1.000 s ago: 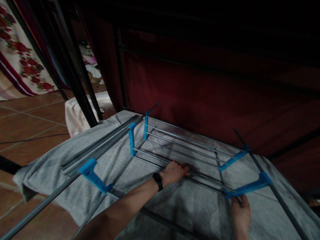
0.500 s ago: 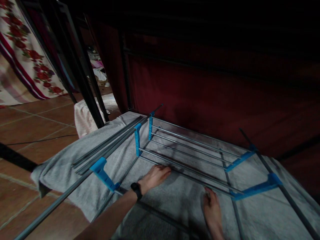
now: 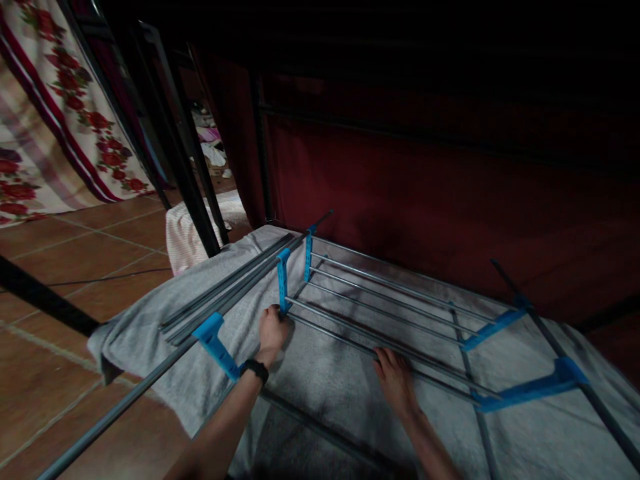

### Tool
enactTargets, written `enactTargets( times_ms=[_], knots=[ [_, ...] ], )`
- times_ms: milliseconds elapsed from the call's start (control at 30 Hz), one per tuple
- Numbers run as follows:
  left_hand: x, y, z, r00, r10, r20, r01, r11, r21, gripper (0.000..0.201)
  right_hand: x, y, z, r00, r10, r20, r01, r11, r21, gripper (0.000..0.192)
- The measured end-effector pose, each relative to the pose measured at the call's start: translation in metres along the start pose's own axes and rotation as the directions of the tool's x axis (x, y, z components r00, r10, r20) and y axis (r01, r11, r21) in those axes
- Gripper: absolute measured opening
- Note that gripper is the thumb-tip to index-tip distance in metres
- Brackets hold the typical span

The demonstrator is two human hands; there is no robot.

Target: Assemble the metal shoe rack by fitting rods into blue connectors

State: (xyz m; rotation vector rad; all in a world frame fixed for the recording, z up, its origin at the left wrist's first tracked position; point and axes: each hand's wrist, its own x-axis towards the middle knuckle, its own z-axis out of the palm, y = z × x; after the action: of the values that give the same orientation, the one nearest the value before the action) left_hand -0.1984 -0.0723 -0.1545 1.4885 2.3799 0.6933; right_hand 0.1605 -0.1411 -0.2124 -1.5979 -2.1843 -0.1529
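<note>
Soft grey cloth (image 3: 145, 353) holds a blue plastic and silver metal rack (image 3: 345, 327) that looks half made, thin bars (image 3: 340, 337) in but long grey metal tubes (image 3: 220, 285) maybe not, left hand (image 3: 273, 331) curled at one blue corner (image 3: 283, 283), right hand (image 3: 397, 385) bent at a bar, hard to tell if pinching

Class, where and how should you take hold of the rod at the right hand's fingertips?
Probably best mid-length on the rod, curling over it from the near side: it is slim, straight, and held by blue brackets at both ends.
</note>
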Motion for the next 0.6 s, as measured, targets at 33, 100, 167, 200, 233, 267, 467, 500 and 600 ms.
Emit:
enactTargets(
  times_ms=[33, 100, 167, 200, 233, 267, 467, 500, 600],
  knots=[
    [0.003, 0.001, 0.002, 1.000, -0.008, 0.002, 0.008, 1.000, 0.005, 0.027, 0.004, -0.003, 0.001, 1.000, -0.002, 0.004, 0.002, 1.000, -0.001, 0.031],
    [0.007, 0.002, 0.006, 1.000, -0.027, 0.010, 0.027, 1.000, 0.016, 0.024, 0.008, -0.006, 0.004, 1.000, 0.003, -0.002, -0.003, 1.000, 0.010, 0.030],
    [0.009, 0.002, 0.009, 0.999, -0.043, 0.011, 0.043, 0.999, 0.022, 0.025, 0.010, -0.007, 0.005, 1.000, 0.005, -0.005, -0.005, 1.000, 0.025, 0.030],
    [0.009, 0.001, 0.010, 0.999, -0.045, 0.011, 0.045, 0.999, 0.021, 0.026, 0.009, -0.006, 0.005, 1.000, 0.003, -0.005, -0.003, 1.000, 0.027, 0.030],
    [0.009, 0.000, 0.010, 0.999, -0.043, 0.010, 0.043, 0.999, 0.018, 0.026, 0.009, -0.005, 0.006, 1.000, 0.004, -0.005, -0.004, 1.000, 0.025, 0.029],
    [0.009, -0.002, 0.011, 0.999, -0.036, 0.010, 0.036, 0.999, 0.014, 0.026, 0.008, -0.004, 0.006, 1.000, 0.006, -0.004, -0.005, 1.000, 0.021, 0.028],
    [0.007, -0.007, 0.014, 1.000, -0.022, -0.002, 0.022, 1.000, 0.014, 0.022, 0.004, -0.004, 0.004, 1.000, 0.001, -0.017, -0.001, 1.000, 0.012, 0.026],
    [0.006, -0.007, 0.015, 1.000, -0.022, -0.006, 0.022, 1.000, 0.016, 0.022, 0.004, -0.004, 0.004, 1.000, -0.001, -0.021, 0.001, 1.000, 0.017, 0.027],
    [0.004, -0.006, 0.016, 1.000, -0.021, -0.015, 0.022, 1.000, 0.017, 0.023, 0.004, -0.004, 0.004, 1.000, -0.002, -0.021, 0.002, 1.000, 0.023, 0.026]
  ],
)
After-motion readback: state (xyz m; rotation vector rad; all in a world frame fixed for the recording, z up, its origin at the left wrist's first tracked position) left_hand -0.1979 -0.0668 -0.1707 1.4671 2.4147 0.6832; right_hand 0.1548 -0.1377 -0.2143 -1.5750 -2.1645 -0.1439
